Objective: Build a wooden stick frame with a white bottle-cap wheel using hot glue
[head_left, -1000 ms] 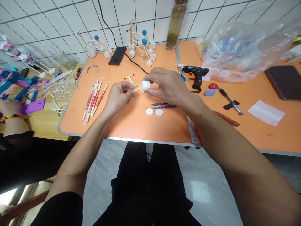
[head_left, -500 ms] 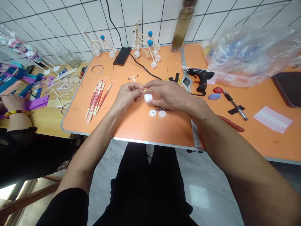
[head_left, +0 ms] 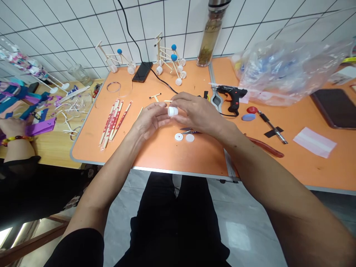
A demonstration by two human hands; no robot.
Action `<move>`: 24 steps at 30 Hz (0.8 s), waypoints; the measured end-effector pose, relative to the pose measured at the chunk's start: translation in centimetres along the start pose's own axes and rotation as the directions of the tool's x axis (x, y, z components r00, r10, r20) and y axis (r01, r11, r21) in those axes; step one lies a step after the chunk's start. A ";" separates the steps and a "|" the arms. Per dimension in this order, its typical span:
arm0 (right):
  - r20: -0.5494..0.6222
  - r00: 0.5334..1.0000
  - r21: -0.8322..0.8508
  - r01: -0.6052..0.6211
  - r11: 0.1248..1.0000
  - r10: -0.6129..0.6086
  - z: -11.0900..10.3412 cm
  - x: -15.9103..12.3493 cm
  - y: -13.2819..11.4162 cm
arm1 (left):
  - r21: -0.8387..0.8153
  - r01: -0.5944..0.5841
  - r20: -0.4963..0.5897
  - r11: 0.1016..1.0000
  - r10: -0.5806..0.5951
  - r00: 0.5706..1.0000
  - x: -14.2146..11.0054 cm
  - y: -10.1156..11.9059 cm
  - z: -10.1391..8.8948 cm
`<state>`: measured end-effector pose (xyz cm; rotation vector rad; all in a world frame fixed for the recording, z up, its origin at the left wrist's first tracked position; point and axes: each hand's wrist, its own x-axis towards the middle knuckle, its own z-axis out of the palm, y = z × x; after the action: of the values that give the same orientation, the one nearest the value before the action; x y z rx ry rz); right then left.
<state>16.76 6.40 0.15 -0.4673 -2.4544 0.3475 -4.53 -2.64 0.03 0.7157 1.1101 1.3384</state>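
Note:
Above the middle of the orange table (head_left: pixel 155 155), my right hand (head_left: pixel 196 113) pinches a small white bottle cap (head_left: pixel 172 111). My left hand (head_left: pixel 150 120) is curled close beside it, its fingers against the cap and a thin wooden stick frame (head_left: pixel 157 98) whose T-shaped end pokes out behind the fingers. Two more white caps (head_left: pixel 184 137) lie on the table just below my right hand, next to small purple-handled scissors (head_left: pixel 189 130).
Wrapped chopsticks (head_left: pixel 113 118) lie to the left. Finished stick models with blue balls (head_left: pixel 169 61), a phone on a cable (head_left: pixel 142 71) and a tall bottle (head_left: pixel 211 33) stand at the back. A black glue gun (head_left: pixel 231 94), plastic bag (head_left: pixel 286 70), red pliers (head_left: pixel 264 145) sit right. Another person's hand (head_left: pixel 11 128) works at far left.
Both hands stayed together over the table centre; the cap dipped lower, then came back up. My left fingers loosened from a tight pinch to a looser curl.

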 end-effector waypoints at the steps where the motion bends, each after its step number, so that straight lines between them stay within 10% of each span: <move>1: -0.024 1.000 0.010 0.001 1.000 -0.001 0.2 0.1 -0.1 | -0.042 0.053 0.023 0.998 -0.052 0.998 -0.1 0.0 0.0; 24: -0.171 0.972 0.273 -0.108 0.956 0.159 0.1 1.1 -1.9 | -0.178 0.049 0.083 0.983 -0.034 0.996 0.2 -0.6 0.3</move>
<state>15.36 5.15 1.29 -0.5275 -2.1567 0.6452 -4.07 -2.50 -0.41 0.6042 0.9223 1.3441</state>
